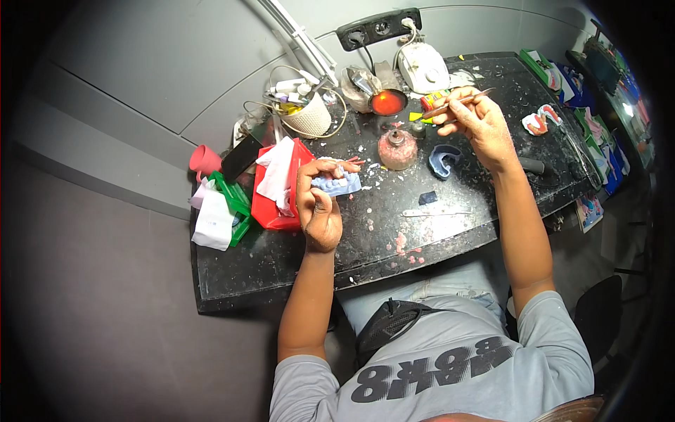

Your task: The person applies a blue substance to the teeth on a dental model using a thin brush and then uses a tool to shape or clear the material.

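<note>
My left hand (320,214) is closed around a blue-grey dental cast (339,184), with its thumb below and its fingers over the top. Small pale pieces, perhaps teeth, show along the cast's upper side. Raised at the right, my right hand (484,126) pinches a slim, dark carving tool (460,103) between thumb and fingers. The tool is apart from the cast. Between the hands stands a round glass burner (397,150) with a metal top and pinkish contents. Beyond it, a round pan (388,103) holds glossy orange-red material. A dark blue horseshoe-shaped piece (444,162) lies below my right hand.
Left of the cast stand a red bin (266,212) with white tissue and a green bin (242,226). A cup of tools (309,118) and a white device (423,68) stand at the back. Denture-like pieces (540,121) lie right. Scraps and a pale flat strip (437,212) dot the black table.
</note>
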Demonstrator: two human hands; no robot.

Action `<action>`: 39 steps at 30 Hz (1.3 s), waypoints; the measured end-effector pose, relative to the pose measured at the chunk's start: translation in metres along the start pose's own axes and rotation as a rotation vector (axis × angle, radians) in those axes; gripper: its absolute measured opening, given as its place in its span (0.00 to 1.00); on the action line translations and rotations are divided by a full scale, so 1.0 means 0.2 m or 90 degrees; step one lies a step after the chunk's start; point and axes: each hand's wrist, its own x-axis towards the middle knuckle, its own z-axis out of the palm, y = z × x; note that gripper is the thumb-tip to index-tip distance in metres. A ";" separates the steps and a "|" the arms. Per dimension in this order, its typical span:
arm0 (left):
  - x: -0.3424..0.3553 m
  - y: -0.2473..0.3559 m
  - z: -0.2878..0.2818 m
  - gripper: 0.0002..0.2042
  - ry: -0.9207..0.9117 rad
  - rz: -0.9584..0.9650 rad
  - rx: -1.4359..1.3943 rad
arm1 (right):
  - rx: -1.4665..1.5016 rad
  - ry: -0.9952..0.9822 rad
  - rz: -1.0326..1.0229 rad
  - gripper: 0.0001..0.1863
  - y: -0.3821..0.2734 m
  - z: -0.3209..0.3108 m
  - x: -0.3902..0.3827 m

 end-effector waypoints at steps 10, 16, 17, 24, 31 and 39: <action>-0.01 0.00 0.01 0.27 -0.004 -0.009 -0.002 | -0.056 0.031 0.015 0.12 0.03 0.02 -0.01; -0.01 0.00 0.01 0.27 -0.003 -0.031 -0.012 | -0.119 0.070 0.023 0.11 0.03 0.05 -0.01; -0.01 0.00 0.00 0.27 -0.001 -0.031 -0.011 | -0.118 0.068 0.024 0.11 0.03 0.05 -0.02; -0.01 0.02 -0.01 0.28 -0.016 -0.156 -0.302 | -0.130 0.074 -0.022 0.11 0.04 0.07 -0.03; -0.01 0.04 0.01 0.31 0.029 -0.233 -0.481 | -0.149 0.107 -0.074 0.09 0.06 0.09 -0.04; -0.01 0.03 0.03 0.32 -0.053 -0.278 -0.568 | -0.118 0.039 -0.184 0.10 0.07 0.13 -0.07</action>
